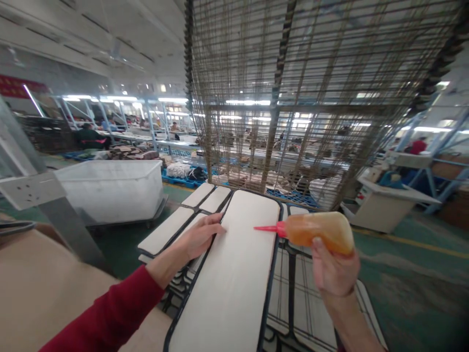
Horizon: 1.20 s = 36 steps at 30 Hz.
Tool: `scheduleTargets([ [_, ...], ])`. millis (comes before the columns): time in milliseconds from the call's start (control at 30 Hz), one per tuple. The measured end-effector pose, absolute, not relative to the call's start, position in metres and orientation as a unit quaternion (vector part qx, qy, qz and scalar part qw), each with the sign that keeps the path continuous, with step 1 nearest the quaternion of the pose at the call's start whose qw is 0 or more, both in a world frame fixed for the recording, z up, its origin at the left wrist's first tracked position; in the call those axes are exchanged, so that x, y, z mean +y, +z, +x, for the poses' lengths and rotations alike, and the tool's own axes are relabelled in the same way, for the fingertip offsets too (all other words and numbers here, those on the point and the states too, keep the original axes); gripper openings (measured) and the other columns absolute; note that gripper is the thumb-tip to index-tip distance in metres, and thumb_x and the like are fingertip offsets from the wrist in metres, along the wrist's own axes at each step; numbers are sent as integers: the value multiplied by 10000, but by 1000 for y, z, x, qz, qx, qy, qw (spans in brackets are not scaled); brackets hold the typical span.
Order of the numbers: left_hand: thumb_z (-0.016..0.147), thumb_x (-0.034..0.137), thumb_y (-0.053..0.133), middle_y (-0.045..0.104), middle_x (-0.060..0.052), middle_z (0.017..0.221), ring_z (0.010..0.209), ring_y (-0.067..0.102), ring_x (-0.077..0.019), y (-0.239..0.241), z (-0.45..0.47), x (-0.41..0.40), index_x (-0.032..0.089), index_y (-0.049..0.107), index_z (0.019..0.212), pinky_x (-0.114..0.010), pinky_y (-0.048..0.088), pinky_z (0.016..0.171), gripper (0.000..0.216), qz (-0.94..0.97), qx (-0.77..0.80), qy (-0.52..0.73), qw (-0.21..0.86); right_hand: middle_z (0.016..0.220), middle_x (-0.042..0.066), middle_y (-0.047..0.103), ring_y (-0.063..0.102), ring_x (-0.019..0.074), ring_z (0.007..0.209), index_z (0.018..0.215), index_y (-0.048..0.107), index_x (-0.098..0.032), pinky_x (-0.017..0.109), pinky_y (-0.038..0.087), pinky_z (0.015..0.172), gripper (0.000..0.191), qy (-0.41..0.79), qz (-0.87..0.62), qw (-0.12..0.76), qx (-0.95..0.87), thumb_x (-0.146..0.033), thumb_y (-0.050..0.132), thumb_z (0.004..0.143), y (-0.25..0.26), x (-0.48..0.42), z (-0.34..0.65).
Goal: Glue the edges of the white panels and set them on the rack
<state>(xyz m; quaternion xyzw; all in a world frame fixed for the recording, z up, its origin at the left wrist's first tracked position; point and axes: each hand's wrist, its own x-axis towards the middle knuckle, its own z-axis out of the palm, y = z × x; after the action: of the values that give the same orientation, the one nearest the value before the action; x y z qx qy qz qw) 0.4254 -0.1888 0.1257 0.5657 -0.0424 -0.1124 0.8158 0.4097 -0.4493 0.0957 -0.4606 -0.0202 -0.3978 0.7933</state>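
My right hand (335,266) is wrapped round a squeeze bottle (317,232) of amber liquid, held on its side. Its red nozzle (267,228) points left over the right part of a long white panel (230,274) with a dark rim. I cannot tell whether the tip touches the surface. My left hand (205,232) grips the panel's left edge, its fingertips resting on the white face. Under the long panel lies a stack of smaller white panels (166,230) in dark frames.
A large wire rack (274,105) rises behind the panels. On the left stand a white plastic bin (110,190) and a grey metal post (69,220). A pale bench (388,205) is at the right. Farther back, people work at long tables.
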Motion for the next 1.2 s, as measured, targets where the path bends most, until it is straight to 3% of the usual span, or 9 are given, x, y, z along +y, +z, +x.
scheduleTargets([
  [100,570,4,602,720,-25,737,641,650,-139,124,426,-186,136,686,850,-204,501,621,321,567,-21,-102,817,923,59,647,611,196,798,1028,617,-181,333,515,754,605,-324,-507,798,-25,-204,825,460,70,-447,387],
  [200,568,4,607,719,-24,732,625,649,-143,120,427,-182,136,684,847,-219,506,628,318,570,-18,-103,815,1029,87,636,612,213,868,1125,581,-194,320,511,767,672,-245,-555,794,-33,-227,812,495,55,-443,369],
  [400,566,18,618,724,-22,773,651,654,-136,122,423,-185,144,679,872,-218,509,649,337,556,-31,-113,823,1009,41,624,592,183,862,1088,587,-206,372,472,859,698,-415,-472,777,-25,-206,834,435,87,-447,399],
  [600,540,26,624,724,-58,822,647,656,-154,119,426,-183,111,672,924,-223,495,610,396,570,-22,-110,814,1039,100,629,609,235,880,1149,562,-176,367,506,790,679,-258,-604,753,-47,-229,806,518,54,-444,373],
  [800,614,45,594,710,-70,945,763,657,-186,112,426,-187,137,630,1091,-248,498,650,487,574,-93,-131,803,1170,91,575,560,232,1022,1203,509,-193,397,437,915,705,-383,-571,724,-53,-254,791,561,72,-426,395],
  [933,680,48,563,679,-72,1054,902,632,-217,108,424,-180,169,565,1210,-262,496,700,544,592,-153,-97,786,1087,96,634,616,246,936,1161,559,-200,331,516,788,698,-212,-597,768,-101,-194,808,509,60,-424,376],
  [1000,709,65,564,662,-72,1097,950,615,-228,105,422,-171,179,542,1243,-280,492,748,546,605,-163,-83,775,950,82,684,657,249,791,1090,610,-216,322,552,665,632,-174,-556,808,-84,-208,814,491,49,-432,360],
  [1067,729,89,575,655,-66,1114,965,609,-229,102,418,-162,189,533,1255,-290,484,787,537,621,-149,-74,766,827,34,700,660,209,678,910,670,-235,277,557,583,398,-249,-482,840,-5,-227,800,533,49,-447,350],
  [1200,734,121,592,660,-51,1104,943,616,-226,96,409,-150,203,533,1258,-302,481,809,534,634,-110,-88,761,1135,-20,626,609,168,983,1044,629,-289,258,552,732,292,-327,-408,850,62,-352,621,759,78,-474,350],
])
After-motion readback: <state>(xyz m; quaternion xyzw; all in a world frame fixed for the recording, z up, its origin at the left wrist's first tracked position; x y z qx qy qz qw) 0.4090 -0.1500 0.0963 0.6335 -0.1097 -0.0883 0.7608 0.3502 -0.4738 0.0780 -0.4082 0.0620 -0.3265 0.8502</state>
